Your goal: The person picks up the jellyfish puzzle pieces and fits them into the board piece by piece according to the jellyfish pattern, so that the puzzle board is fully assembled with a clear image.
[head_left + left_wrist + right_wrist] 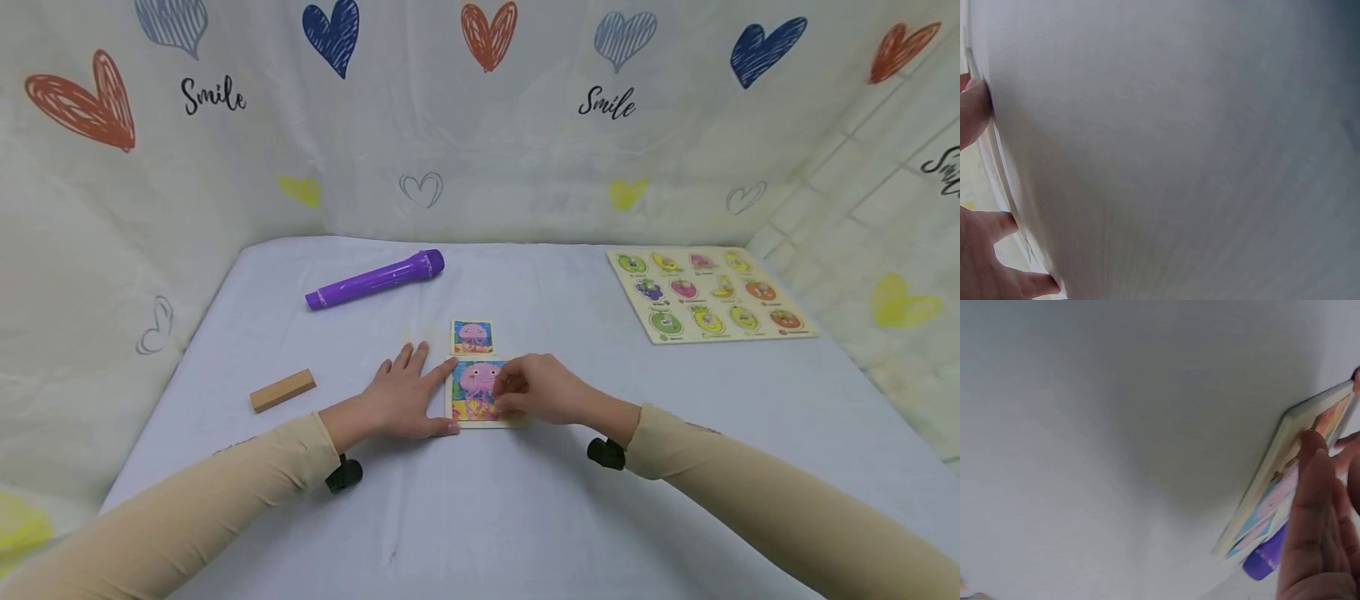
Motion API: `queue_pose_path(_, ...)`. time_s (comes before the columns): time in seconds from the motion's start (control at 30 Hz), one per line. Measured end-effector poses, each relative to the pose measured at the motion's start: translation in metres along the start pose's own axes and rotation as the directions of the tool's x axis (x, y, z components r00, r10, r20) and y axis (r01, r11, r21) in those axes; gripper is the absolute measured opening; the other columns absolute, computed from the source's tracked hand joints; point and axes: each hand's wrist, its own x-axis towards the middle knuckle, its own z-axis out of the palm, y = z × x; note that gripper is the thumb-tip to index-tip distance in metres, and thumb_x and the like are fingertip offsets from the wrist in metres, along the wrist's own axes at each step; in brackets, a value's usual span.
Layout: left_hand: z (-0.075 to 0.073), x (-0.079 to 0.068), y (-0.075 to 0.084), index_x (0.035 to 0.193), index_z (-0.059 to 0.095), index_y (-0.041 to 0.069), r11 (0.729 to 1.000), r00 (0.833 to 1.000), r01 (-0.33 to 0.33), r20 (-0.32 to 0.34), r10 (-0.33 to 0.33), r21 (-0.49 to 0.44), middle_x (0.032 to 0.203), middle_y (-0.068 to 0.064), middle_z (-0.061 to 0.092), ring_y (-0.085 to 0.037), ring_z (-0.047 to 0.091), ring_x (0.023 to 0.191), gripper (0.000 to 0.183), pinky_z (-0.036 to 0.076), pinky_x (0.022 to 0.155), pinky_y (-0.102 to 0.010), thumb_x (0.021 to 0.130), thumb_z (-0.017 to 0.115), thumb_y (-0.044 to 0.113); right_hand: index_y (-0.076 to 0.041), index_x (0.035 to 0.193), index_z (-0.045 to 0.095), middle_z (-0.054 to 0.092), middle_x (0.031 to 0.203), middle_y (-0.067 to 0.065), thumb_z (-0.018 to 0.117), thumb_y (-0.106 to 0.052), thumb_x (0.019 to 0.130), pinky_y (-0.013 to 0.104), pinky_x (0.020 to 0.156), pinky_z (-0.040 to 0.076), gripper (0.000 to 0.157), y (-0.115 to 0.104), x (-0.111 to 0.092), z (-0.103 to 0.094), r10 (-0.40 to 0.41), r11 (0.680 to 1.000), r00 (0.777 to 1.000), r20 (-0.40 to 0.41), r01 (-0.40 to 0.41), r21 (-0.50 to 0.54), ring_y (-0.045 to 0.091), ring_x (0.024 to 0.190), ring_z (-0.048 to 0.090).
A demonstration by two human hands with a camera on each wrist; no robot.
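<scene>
A wooden board with a jellyfish picture (pixel 472 392) lies flat on the white-covered table. Just beyond it is a small jellyfish card (pixel 472 337). My left hand (pixel 405 400) rests spread on the cloth, its thumb and index finger touching the board's left edge. My right hand (pixel 543 389) is over the board's right part with its fingers curled down to the picture. In the right wrist view, its fingers (pixel 1313 506) reach over the board (pixel 1257 500), where a cream strip shows along the near side. Whether anything is between these fingertips is hidden.
A purple toy microphone (pixel 375 281) lies at the back left. Nearer the left edge is a wooden block (pixel 282 391). At the back right lies a fruit puzzle board (pixel 716 296). A printed cloth with hearts (pixel 489 35) hangs behind the table.
</scene>
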Motion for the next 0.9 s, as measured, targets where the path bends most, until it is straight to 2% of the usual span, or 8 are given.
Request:
queue_pose_path(0.1,0.000,0.000,0.000,0.164,0.024,0.021,1.000,1.000,-0.003,0.000,0.003,0.002,0.169,-0.028,0.008,-0.050,0.008,0.156,0.094,0.019,0.121,-0.069,0.091,0.066,0.062,-0.010,0.102,0.072,0.074,0.095,-0.002,0.074,-0.016,0.095,0.027,0.081,0.057,0.009,0.009,-0.008,-0.005,-0.076,0.997,0.997,-0.017,0.076,0.027,0.010,0.087,0.067)
queue_pose_path(0.23,0.001,0.000,-0.002,0.165,0.023,0.021,1.000,1.000,-0.012,-0.002,0.012,0.008,0.169,-0.028,0.008,-0.050,0.008,0.156,0.094,0.019,0.121,-0.069,0.091,0.066,0.062,-0.007,0.109,0.071,0.075,0.106,0.004,0.071,-0.011,0.096,0.035,0.088,0.060,0.014,0.023,-0.021,-0.017,-0.100,0.994,0.992,-0.076,0.103,0.043,0.015,0.097,0.070)
queue_pose_path(0.37,0.002,0.001,-0.003,0.165,0.023,0.021,1.000,1.000,-0.015,-0.008,0.015,0.003,0.169,-0.028,0.008,-0.050,0.007,0.157,0.095,0.018,0.121,-0.069,0.091,0.066,0.062,-0.006,0.113,0.071,0.075,0.113,0.008,0.071,-0.009,0.096,0.041,0.095,0.058,0.018,0.043,-0.035,-0.031,-0.067,0.997,0.988,-0.138,0.070,0.013,0.021,0.106,0.072)
queue_pose_path(0.5,0.001,0.001,-0.002,0.165,0.023,0.022,1.000,1.000,-0.014,-0.005,0.014,0.004,0.170,-0.028,0.007,-0.050,0.007,0.157,0.095,0.018,0.121,-0.069,0.091,0.066,0.062,-0.005,0.115,0.071,0.075,0.115,0.010,0.071,-0.011,0.096,0.042,0.093,0.059,0.020,0.067,-0.048,-0.044,-0.029,1.000,0.985,-0.169,0.027,-0.016,0.025,0.108,0.071)
queue_pose_path(0.7,0.001,0.001,-0.002,0.165,0.022,0.022,1.000,1.000,-0.009,0.002,0.009,0.004,0.170,-0.027,0.006,-0.049,0.006,0.157,0.095,0.017,0.121,-0.069,0.091,0.066,0.062,-0.004,0.118,0.071,0.075,0.117,0.011,0.070,-0.014,0.097,0.042,0.091,0.058,0.023,0.100,-0.067,-0.055,0.038,0.998,0.981,-0.192,-0.045,-0.032,0.028,0.110,0.070)
queue_pose_path(0.9,0.000,0.001,-0.002,0.165,0.022,0.022,1.000,1.000,-0.005,0.005,0.005,-0.003,0.170,-0.027,0.006,-0.050,0.006,0.157,0.095,0.017,0.121,-0.069,0.091,0.066,0.062,-0.004,0.118,0.072,0.074,0.113,0.008,0.074,-0.018,0.094,0.035,0.087,0.056,0.027,0.115,-0.078,-0.055,0.086,0.995,0.983,-0.161,-0.095,-0.045,0.021,0.103,0.066)
